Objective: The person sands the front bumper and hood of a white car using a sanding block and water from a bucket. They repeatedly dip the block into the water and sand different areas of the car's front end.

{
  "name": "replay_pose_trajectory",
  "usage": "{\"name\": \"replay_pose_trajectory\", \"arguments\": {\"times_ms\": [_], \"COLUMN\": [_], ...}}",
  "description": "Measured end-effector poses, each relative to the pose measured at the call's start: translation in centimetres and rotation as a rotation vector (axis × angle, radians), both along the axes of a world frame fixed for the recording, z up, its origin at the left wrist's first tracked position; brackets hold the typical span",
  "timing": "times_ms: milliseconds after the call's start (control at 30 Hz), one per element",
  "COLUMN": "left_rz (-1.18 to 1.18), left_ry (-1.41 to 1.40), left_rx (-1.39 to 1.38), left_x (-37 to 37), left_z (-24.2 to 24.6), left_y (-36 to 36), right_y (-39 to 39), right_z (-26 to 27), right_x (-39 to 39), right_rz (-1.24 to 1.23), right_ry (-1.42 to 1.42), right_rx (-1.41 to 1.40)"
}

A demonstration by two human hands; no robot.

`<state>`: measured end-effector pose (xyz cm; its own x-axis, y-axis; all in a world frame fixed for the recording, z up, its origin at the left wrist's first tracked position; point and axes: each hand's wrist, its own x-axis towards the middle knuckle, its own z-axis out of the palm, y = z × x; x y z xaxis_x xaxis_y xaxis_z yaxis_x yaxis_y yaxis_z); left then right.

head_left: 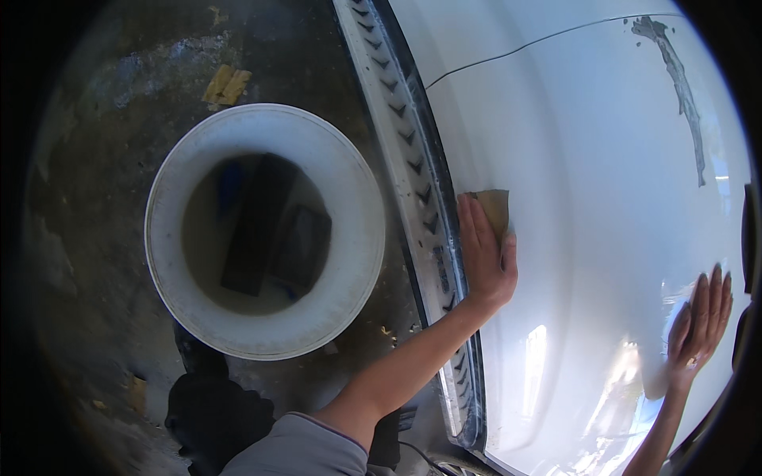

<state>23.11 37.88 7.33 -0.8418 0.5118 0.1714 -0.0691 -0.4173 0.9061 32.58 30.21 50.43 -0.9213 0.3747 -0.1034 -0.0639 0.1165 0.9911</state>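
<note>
A piece of brown sandpaper (496,209) lies on a white car body panel (571,208), between the panel and the fingers of my left hand (488,256), which presses it near the panel's left edge. Further right, my right hand (701,330) rests palm down on the glossy panel, its fingers together and the thumb apart, holding nothing. A grey, irregular streak (684,98) marks the panel at the upper right. On the floor to the left stands a round white bucket (357,172) of cloudy water, with a long dark block (259,226) and another dark piece (303,244) in it.
A metal side step (408,134) with raised chevrons runs between the bucket and the panel. Scraps of yellowish-brown paper (226,84) lie on the wet, stained floor (101,208). My dark shoe and clothing (217,416) show below the bucket. A thin seam crosses the panel's top.
</note>
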Motion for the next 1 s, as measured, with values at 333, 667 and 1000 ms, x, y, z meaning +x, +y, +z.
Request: {"name": "replay_pose_trajectory", "arguments": {"times_ms": [333, 667, 1000], "left_rz": [-0.061, -0.12, -0.072], "left_ry": [-0.103, -0.187, -0.184], "left_rx": [-0.011, -0.087, -0.07], "left_x": [-2.1, -10.5, -16.9], "left_z": [-1.2, 1.0, 1.5], "left_y": [1.1, 4.5, 8.7], "right_y": [0.4, 0.3, 0.7], "right_z": [-0.5, -0.2, 0.3], "right_x": [-0.3, -0.1, 0.3], "right_rz": [0.023, 0.042, 0.068], "right_ry": [-0.005, -0.018, -0.041], "right_rx": [-0.015, -0.023, -0.005]}}
